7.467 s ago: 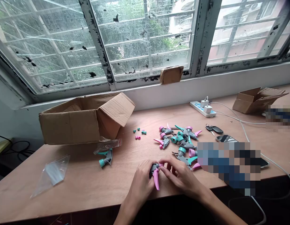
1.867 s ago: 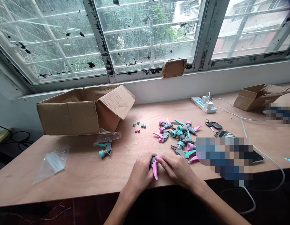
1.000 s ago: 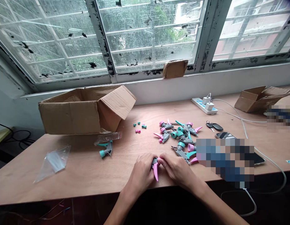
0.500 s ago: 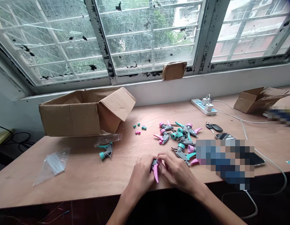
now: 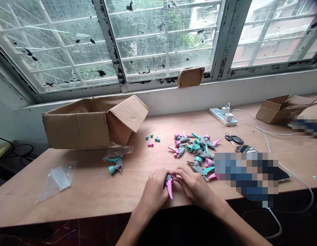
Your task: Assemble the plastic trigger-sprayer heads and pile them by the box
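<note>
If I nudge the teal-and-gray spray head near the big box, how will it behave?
The spray head likely pivots, not rolls: its trigger juts beside the round cap. Its molded-plastic look suggests it's stiff and light.

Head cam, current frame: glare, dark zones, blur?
Head view: right window pane bright and washed out; head view: pale sheen on the tabletop, deep shadow below its front edge; head view: left hand and right hand show no obvious motion blur; head view: pixelated patch hides detail right of the spray-head pile.
</note>
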### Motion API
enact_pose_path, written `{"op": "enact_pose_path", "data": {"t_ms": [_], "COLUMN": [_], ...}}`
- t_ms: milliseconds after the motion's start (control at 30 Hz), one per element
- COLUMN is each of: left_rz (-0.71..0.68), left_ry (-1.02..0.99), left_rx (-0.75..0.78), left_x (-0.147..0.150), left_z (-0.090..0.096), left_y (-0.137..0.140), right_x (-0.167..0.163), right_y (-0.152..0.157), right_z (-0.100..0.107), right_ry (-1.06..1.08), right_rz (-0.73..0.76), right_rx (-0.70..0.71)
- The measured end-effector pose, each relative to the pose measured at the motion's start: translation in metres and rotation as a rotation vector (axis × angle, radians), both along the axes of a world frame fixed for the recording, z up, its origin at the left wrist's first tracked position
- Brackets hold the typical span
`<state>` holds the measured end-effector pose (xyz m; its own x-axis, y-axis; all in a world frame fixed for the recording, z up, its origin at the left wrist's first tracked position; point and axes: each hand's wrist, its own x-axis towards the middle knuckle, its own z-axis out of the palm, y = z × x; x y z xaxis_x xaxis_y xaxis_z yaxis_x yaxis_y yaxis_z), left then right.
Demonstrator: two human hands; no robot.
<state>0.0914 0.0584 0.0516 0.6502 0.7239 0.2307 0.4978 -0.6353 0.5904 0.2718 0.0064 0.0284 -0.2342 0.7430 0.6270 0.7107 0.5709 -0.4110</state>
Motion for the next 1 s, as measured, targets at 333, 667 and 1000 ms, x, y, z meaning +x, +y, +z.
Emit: {"op": "enact_pose_path", "data": {"t_ms": [333,667,1000], "left_rz": [-0.011,-0.05,-0.047], "left_ry": [0.001,-0.01,-0.053], "left_rx": [0.018,0.05,0.042], "left_x": [0.0,0.0,-0.001], "left_z": [0.0,0.0,-0.002], "left_y": [0.0,0.0,0.001], "right_x": [0.0,-0.003,-0.001], "right_y": [0.005,0.004,0.0], "right_z": [-0.012,-0.007,0.0], "right_ry": [-0.087,-0.239,-0.058], "right_rz": [-0.095,-0.157,-0.086], "right_rx": [-0.065,-0.068,-0.198]}}
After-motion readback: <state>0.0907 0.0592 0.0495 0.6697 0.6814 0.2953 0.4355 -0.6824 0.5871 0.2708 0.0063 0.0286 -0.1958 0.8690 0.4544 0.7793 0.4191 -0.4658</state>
